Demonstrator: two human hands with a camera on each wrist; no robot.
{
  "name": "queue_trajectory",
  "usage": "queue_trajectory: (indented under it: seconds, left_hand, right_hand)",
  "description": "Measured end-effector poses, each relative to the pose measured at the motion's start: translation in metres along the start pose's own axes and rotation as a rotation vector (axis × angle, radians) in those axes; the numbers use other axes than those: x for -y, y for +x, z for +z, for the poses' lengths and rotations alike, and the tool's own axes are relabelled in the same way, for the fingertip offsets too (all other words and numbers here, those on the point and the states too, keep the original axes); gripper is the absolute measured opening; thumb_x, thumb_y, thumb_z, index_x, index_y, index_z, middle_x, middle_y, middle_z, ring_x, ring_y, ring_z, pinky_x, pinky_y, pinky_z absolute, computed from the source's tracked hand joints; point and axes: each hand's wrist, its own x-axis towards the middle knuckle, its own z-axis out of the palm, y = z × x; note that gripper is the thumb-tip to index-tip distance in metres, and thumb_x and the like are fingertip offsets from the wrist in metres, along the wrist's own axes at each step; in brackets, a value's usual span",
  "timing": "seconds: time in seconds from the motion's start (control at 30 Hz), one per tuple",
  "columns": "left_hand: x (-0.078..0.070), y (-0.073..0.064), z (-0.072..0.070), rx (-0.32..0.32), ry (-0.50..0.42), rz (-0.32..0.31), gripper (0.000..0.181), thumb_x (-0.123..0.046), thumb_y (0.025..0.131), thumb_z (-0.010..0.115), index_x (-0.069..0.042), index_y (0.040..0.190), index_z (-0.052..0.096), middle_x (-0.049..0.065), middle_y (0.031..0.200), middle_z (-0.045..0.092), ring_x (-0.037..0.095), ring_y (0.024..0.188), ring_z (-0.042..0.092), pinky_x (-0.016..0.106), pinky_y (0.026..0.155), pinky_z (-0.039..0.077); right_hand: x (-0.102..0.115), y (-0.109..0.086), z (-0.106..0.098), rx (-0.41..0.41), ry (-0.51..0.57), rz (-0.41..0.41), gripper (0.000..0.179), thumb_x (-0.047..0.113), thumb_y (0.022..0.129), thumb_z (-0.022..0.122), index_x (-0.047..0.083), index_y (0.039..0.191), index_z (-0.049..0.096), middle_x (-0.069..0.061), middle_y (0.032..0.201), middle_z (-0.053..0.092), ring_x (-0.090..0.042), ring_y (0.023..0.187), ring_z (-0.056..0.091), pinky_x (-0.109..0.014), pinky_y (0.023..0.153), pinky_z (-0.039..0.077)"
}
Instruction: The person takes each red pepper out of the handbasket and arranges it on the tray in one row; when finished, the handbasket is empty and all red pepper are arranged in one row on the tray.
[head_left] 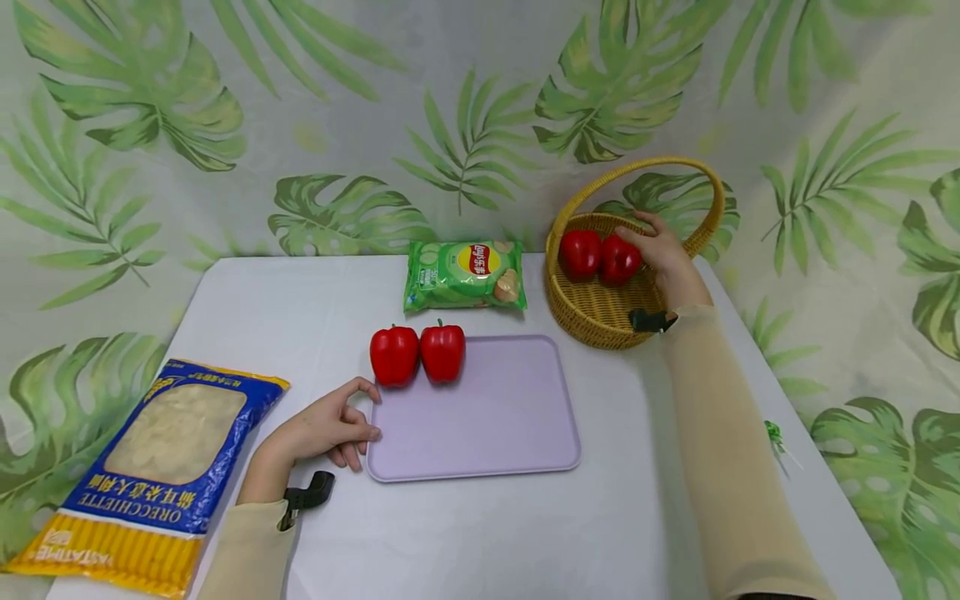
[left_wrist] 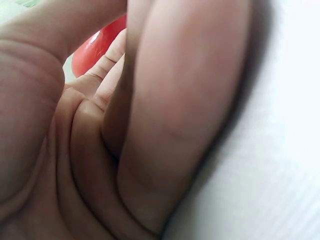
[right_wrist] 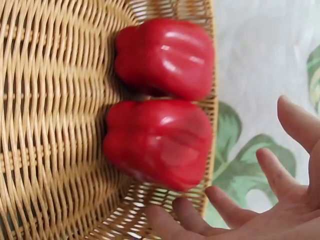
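Two red bell peppers (head_left: 581, 255) sit side by side in a wicker basket (head_left: 600, 325) with a tall handle at the back right. Over the basket's right side reaches my right hand (head_left: 663, 254), next to the right-hand pepper (head_left: 620, 258). The right wrist view shows its fingers (right_wrist: 277, 172) spread and holding nothing. My left hand (head_left: 322, 425) rests on the table, its loosely bent thumb and index finger at the left edge of a lilac tray (head_left: 487, 417). Two more red bell peppers (head_left: 443, 353) stand at the tray's back left corner.
A green bag of Lay's chips (head_left: 465, 275) lies behind the tray. To the left is a large blue and yellow orecchiette pasta bag (head_left: 150, 475). A small green-wrapped item (head_left: 774, 433) lies near the table's right edge. A leaf-patterned cloth hangs behind the table.
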Motion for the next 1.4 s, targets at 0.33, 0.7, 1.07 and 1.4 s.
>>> queue_trajectory:
  seconds: [0.33, 0.7, 1.07, 1.4]
  left_hand:
    - [-0.001, 0.0, 0.001, -0.01, -0.001, -0.007, 0.053, -0.022, 0.1, 0.076, -0.011, 0.138, 0.041, 0.007, 0.077, 0.071, 0.024, 0.059, 0.075, 0.03, 0.053, 0.06]
    - [0.002, 0.0, 0.002, -0.01, -0.008, -0.009, 0.052, -0.022, 0.1, 0.076, -0.011, 0.138, 0.041, 0.007, 0.077, 0.072, 0.025, 0.059, 0.075, 0.03, 0.053, 0.06]
    - [0.002, 0.0, 0.002, -0.012, -0.013, -0.012, 0.052, -0.021, 0.099, 0.075, -0.011, 0.137, 0.041, 0.007, 0.077, 0.072, 0.025, 0.058, 0.075, 0.03, 0.053, 0.06]
    - [0.002, 0.0, 0.001, -0.019, -0.001, -0.016, 0.052, -0.022, 0.1, 0.075, -0.012, 0.138, 0.041, 0.007, 0.078, 0.073, 0.026, 0.059, 0.075, 0.031, 0.054, 0.06]
  right_hand:
    - [-0.008, 0.013, -0.006, 0.07, 0.005, 0.119, 0.087, 0.039, 0.105, 0.065, 0.035, 0.171, 0.01, -0.007, 0.18, -0.011, -0.04, 0.166, 0.004, -0.073, 0.129, 0.014]
    - [-0.013, 0.016, -0.006, 0.128, 0.08, 0.187, 0.087, 0.036, 0.105, 0.065, 0.038, 0.171, 0.007, -0.008, 0.18, -0.007, -0.036, 0.166, 0.006, -0.071, 0.128, 0.018]
    - [-0.014, 0.016, -0.005, 0.133, 0.121, 0.172, 0.081, 0.03, 0.109, 0.058, 0.031, 0.172, 0.007, -0.011, 0.18, -0.008, -0.04, 0.165, 0.011, -0.071, 0.124, 0.029]
    - [-0.011, 0.012, -0.002, 0.144, 0.113, 0.166, 0.075, 0.027, 0.112, 0.05, 0.027, 0.172, 0.006, -0.015, 0.179, -0.004, -0.043, 0.163, 0.015, -0.07, 0.122, 0.034]
